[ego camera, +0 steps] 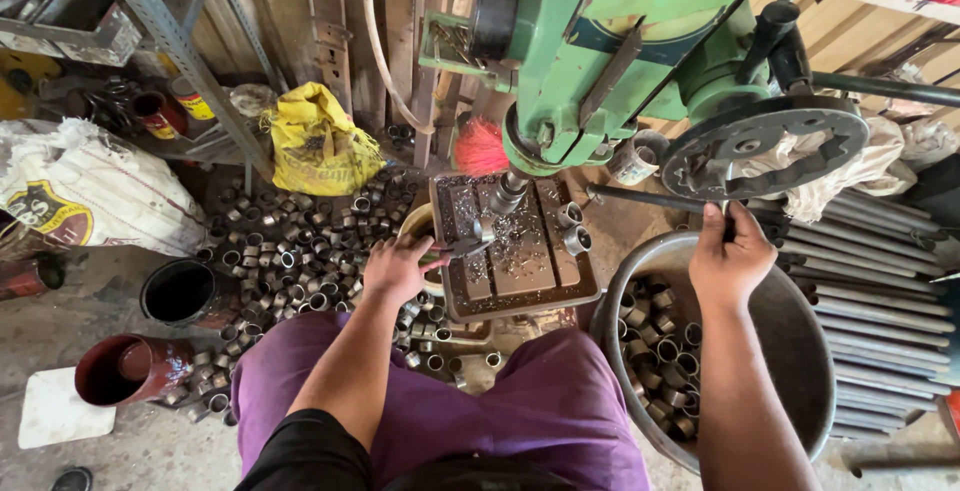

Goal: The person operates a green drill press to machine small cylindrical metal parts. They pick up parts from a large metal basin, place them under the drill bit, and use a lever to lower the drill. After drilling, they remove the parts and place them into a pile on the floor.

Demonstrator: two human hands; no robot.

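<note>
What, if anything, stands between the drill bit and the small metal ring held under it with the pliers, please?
Nothing visible does. The left hand holds pliers that grip a metal ring on the drill table, just beside the drill chuck. Only metal shavings lie around it. The right hand grips the feed lever.

The drill press (600, 61) stands ahead, its work table (515, 251) under the spindle. The left hand (398, 266) holds pliers (462, 247) on that table; the right hand (728, 256) grips the feed lever (650, 198). Short pipe rings (300, 241) lie heaped on the floor to the left, a basin (790, 351) of rings sits right, and long rods (880, 281) lie beyond it.
</note>
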